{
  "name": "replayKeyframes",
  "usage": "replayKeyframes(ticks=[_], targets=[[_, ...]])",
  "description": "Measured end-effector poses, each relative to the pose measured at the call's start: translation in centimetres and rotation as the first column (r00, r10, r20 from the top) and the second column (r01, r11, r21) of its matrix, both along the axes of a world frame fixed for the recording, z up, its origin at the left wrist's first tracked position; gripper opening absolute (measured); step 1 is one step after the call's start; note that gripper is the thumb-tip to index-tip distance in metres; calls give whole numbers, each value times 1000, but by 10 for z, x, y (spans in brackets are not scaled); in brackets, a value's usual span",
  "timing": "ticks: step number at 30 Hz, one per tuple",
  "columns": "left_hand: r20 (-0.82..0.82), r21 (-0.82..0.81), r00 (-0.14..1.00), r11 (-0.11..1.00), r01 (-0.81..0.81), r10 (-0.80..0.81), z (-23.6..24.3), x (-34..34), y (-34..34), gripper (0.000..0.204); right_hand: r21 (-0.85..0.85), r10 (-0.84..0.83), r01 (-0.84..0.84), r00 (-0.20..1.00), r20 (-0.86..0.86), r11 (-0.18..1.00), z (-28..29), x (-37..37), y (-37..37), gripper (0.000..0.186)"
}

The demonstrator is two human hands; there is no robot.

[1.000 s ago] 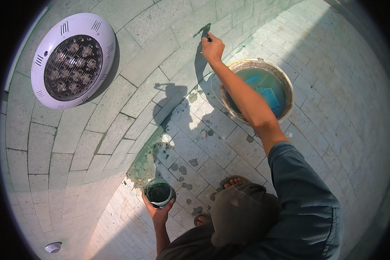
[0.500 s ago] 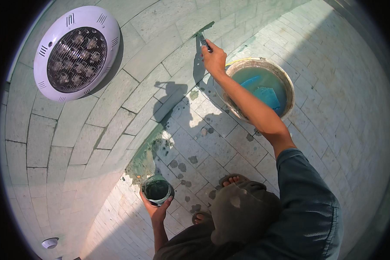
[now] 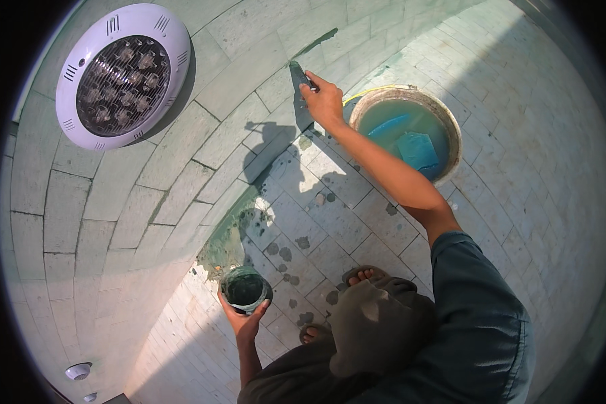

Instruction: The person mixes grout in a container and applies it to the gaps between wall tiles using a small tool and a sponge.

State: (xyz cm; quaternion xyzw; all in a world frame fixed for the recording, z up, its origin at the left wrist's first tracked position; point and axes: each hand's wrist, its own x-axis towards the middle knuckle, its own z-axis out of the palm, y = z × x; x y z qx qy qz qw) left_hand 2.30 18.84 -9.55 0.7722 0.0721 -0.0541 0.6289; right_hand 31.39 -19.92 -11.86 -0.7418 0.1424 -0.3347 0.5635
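Note:
My right hand [image 3: 324, 101] grips a small putty knife [image 3: 298, 75], its blade coated dark green and held close to the tiled wall [image 3: 239, 64]; whether the tip touches is unclear. Beyond the blade, a dark green streak of grout [image 3: 316, 42] runs along a joint between tiles. Low on the left, my left hand [image 3: 246, 322] is wrapped round a small round tub [image 3: 247, 289], its inside smeared with dark green paste. Just past the tub, wet green grout [image 3: 225, 239] spreads where wall meets floor.
A bucket [image 3: 456, 138] of cloudy water with a blue sponge [image 3: 417, 149] in it stands right of my forearm. A round white-rimmed light [image 3: 182, 40] juts from the wall at upper left. Dark splashes [image 3: 284, 254] dot the tiled floor near my feet.
My right hand has drawn the putty knife back toward me and slightly left, off the joint, uncovering the green streak. The tub in my left hand has hardly moved.

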Motion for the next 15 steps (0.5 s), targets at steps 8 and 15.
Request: replayKeyframes(ticks=[8, 15], targets=[[-13, 5, 1000, 1000, 12, -12, -3, 4, -1, 108, -294, -280, 295, 955, 93, 909, 7, 23, -30, 41], [39, 26, 999, 1000, 18, -19, -7, 3, 2, 109, -258, -77, 139, 968, 239, 956, -4, 19, 13, 36]])
